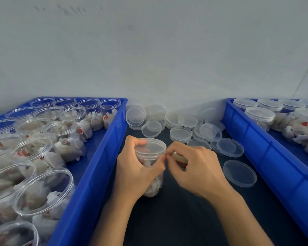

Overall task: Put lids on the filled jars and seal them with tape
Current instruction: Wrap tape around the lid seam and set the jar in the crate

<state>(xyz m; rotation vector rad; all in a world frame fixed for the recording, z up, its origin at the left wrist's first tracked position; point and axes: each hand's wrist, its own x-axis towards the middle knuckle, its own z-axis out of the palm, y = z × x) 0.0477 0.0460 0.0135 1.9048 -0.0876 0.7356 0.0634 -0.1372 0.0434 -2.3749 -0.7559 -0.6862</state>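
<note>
- Two bare forearms reach in from the lower edge over a dark table surface (185, 219) that runs between two blue trays.
- The left hand (133, 167) is wrapped around a clear round plastic jar filled with white tea-bag sachets (152, 189), fingers curled over the far rim and thumb against the near wall; the jar stands upright on the dark surface, between the trays.
- A clear round plastic lid (150, 147) sits on top of that jar.
- The right hand (197, 167) holds a small pale roll of tape (180, 158) inside its curled fingers, thumb and forefinger pinched together just beside the jar's lid edge; whether a strip of tape is between them cannot be told.
- A single loose clear lid (239, 173) lies flat on the dark surface to the right of the hands.
- At left, a blue rectangular plastic tray (89, 174) carries rows of open clear jars stuffed with white sachets (43, 190), some sachets showing small red tags.
- At right, a second blue plastic tray (274, 157) holds lidded clear jars of sachets (260, 116) at its far end.
- Beyond the hands, a scattered heap of clear round lids (180, 134) covers the table between the trays, some stacked, some leaning.
- A pale grey wall (149, 50) closes the scene behind.
</note>
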